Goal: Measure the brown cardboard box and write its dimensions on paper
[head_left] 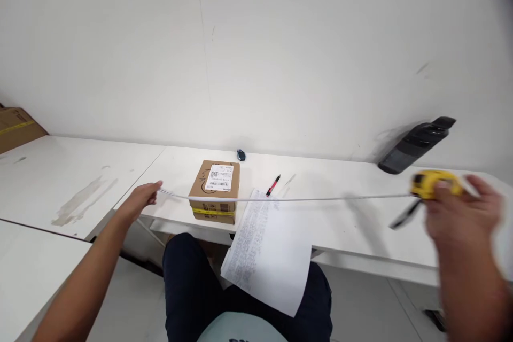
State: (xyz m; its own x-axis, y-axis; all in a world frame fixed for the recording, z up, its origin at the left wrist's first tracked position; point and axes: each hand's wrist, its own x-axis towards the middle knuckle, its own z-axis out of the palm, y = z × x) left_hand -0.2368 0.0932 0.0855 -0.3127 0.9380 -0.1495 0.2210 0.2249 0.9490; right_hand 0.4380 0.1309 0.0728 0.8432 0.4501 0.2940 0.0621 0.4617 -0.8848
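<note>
A yellow and black tape measure (435, 183) is gripped in my right hand (463, 211), raised over the right part of the table; it is somewhat blurred, and a dark strap hangs under it. From its case a thin pale blade (320, 199) stretches leftward across the view. My left hand (140, 200) is closed in a pinch on the blade's far end, which looks twisted near the fingers. Along the way the blade passes in front of a small cardboard box (198, 188) with a white label and yellow tape, and over a sheaf of written paper (276, 256).
Behind the paper lie a red and black pen (273, 185) and a small dark object (241, 155). A black bottle (412, 147) leans at the wall. Another carton (20, 128) sits far left. The white table (340, 230) ends in front of my legs.
</note>
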